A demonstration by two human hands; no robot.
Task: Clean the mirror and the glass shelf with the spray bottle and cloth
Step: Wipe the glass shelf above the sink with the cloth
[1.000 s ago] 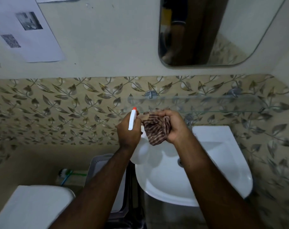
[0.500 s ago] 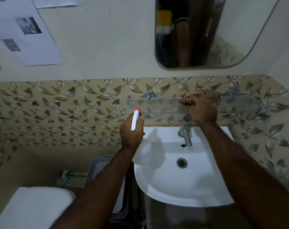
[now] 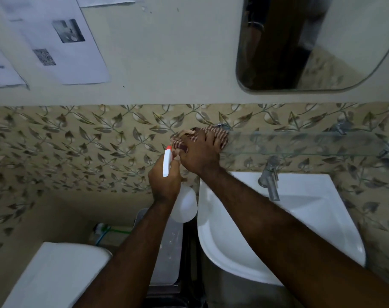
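At the frame's centre, the striped cloth (image 3: 212,132) lies on the left end of the glass shelf (image 3: 300,145), pressed flat under the right hand's (image 3: 198,154) spread fingers. Just lower left, the left hand (image 3: 164,182) grips the spray bottle (image 3: 185,205). The mirror (image 3: 344,41) hangs upper right, and the sink (image 3: 304,221) sits below the shelf.

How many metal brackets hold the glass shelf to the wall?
2. One bracket sits at the glass shelf's left end, right behind the cloth; the other bracket is near the right end. The right hand could hide another.
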